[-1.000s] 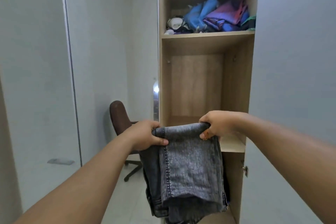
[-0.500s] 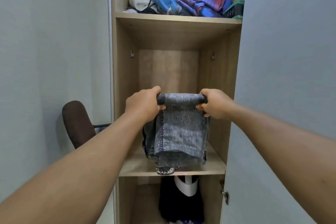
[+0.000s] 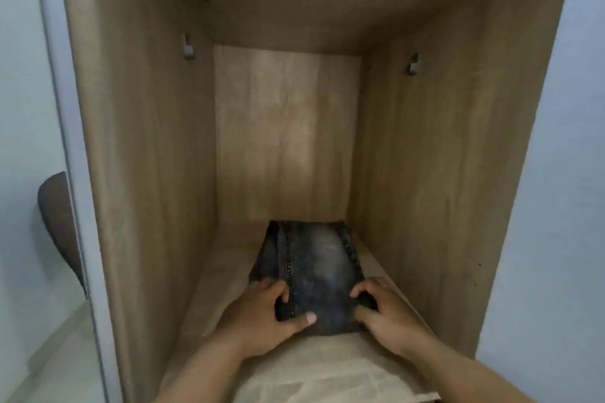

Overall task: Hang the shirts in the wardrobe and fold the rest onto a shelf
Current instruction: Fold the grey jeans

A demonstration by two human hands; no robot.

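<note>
The folded dark grey jeans (image 3: 314,268) lie flat on a wooden shelf (image 3: 209,307) inside the wardrobe, reaching towards its back panel. My left hand (image 3: 262,321) grips the near left corner of the jeans, thumb on top and fingers curled over the seam. My right hand (image 3: 383,311) holds the near right corner with curled fingers. Both forearms reach in from the bottom of the view.
The compartment has wooden side walls (image 3: 144,173) with a small metal peg (image 3: 188,48) on each side. The wardrobe's pale door (image 3: 553,206) stands open on the right. A brown chair back (image 3: 59,222) shows at the left, outside the wardrobe.
The jeans hung from both hands in front of the shelf; now they lie flat on it, pushed inward. My head has moved closer, so only this one compartment fills the view.
</note>
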